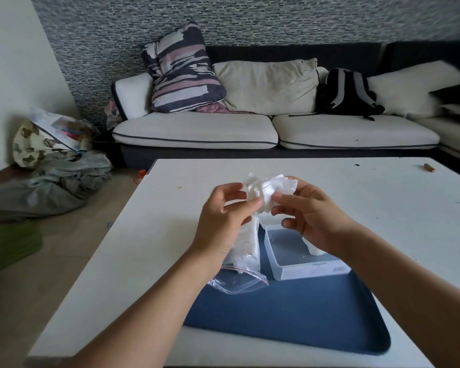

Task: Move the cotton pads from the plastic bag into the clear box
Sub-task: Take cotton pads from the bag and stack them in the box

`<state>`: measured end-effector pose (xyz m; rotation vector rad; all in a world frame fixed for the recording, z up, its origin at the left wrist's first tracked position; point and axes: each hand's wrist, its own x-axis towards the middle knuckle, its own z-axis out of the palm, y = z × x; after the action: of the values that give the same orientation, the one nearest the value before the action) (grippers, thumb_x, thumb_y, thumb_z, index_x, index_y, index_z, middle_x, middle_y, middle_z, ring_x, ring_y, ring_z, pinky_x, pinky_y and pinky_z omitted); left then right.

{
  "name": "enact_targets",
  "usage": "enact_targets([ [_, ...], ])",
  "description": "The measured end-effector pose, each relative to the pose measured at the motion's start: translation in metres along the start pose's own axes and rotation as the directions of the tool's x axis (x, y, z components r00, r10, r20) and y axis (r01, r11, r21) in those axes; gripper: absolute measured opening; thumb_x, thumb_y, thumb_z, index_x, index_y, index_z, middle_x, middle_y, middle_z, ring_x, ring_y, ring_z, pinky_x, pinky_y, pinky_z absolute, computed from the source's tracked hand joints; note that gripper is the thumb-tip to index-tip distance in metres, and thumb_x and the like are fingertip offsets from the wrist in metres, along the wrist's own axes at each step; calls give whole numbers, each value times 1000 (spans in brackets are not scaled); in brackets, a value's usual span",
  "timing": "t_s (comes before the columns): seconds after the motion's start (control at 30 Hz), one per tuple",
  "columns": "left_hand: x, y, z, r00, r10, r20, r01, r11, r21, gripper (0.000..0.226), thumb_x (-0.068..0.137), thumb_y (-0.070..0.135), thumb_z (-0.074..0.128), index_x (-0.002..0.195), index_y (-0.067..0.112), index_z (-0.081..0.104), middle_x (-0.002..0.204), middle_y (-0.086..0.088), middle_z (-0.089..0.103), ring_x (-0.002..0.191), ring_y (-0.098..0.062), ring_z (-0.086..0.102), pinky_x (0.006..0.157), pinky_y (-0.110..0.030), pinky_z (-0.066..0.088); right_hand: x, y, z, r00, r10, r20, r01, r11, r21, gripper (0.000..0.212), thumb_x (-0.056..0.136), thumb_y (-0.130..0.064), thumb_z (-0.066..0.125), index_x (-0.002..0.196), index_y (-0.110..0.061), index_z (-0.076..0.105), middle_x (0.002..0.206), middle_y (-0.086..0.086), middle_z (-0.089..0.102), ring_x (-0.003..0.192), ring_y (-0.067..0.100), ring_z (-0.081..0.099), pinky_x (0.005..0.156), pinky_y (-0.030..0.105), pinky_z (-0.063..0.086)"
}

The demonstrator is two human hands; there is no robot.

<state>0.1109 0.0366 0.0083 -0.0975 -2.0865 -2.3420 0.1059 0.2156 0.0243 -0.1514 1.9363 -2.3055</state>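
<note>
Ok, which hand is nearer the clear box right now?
Right. The right hand hovers directly above the clear box, pinching a bunch of cotton pads. The left hand is off to the box's left, above the plastic bag, also gripping the bunch.

- White table (356,208): carries a blue tray (290,320) at 6 o'clock.
- Small brown object (429,167): at 2 o'clock, near the far edge.
</note>
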Motion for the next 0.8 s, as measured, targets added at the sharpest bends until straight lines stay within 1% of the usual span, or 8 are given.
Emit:
enact_targets([
  [0.1,2,-3,-1,1000,-2,-21,1,997,-74,81,46,36,89,119,21,57,114,-7,71,104,-21,71,94,-43,58,2,0,-2,997,-69,-19,70,998,7,17,94,-4,61,108,-15,64,87,6,70,69,12,66,52,19,47],
  [0.2,1,-3,0,997,64,32,-63,997,-33,69,55,22,91,115,14,59,114,-5,73,103,-20,73,95,-41,57,3,1,-3,995,-98,33,99,995,-27,18,94,-5,62,110,-13,63,92,10,68,74,15,65,54,20,47],
  [0.4,1,-3,-1,987,141,72,-142,990,5,47,68,7,90,107,13,66,107,-3,76,100,-18,74,89,-35,59,5,6,-5,986,-155,64,161,981,-106,19,92,-3,66,109,-10,65,94,13,69,81,18,64,58,25,47],
  [0.5,3,-3,-4,983,174,65,-178,982,64,31,74,6,86,98,16,68,98,3,77,94,-13,74,83,-29,58,6,9,-5,980,-182,80,193,970,-150,23,88,1,69,110,-8,69,109,16,71,84,19,66,58,25,49],
  [0.6,4,-4,-8,971,224,78,-234,959,158,27,77,11,85,98,15,68,96,3,76,91,-13,73,82,-28,57,7,9,-4,976,-195,91,208,966,-151,24,86,4,70,106,-10,70,123,5,71,78,18,65,55,24,49],
  [0.63,4,-4,-10,962,255,99,-270,941,203,28,77,13,85,99,15,68,97,3,75,92,-14,72,81,-28,58,7,8,-4,975,-199,99,213,964,-160,22,86,2,71,104,-9,69,121,3,72,75,17,64,54,23,48],
  [0.73,2,-4,-10,928,340,154,-372,876,309,32,78,19,86,103,18,66,97,6,73,92,-12,70,75,-25,59,6,8,-3,969,-215,118,235,953,-193,18,84,-2,74,100,-6,68,85,9,69,63,15,57,48,22,44],
  [0.8,1,-4,-9,918,376,127,-396,856,333,28,78,24,85,101,20,69,92,8,73,88,-11,69,70,-21,57,6,8,-2,965,-231,125,254,941,-222,19,83,-1,76,102,-6,71,79,10,66,62,16,56,46,22,43],
])
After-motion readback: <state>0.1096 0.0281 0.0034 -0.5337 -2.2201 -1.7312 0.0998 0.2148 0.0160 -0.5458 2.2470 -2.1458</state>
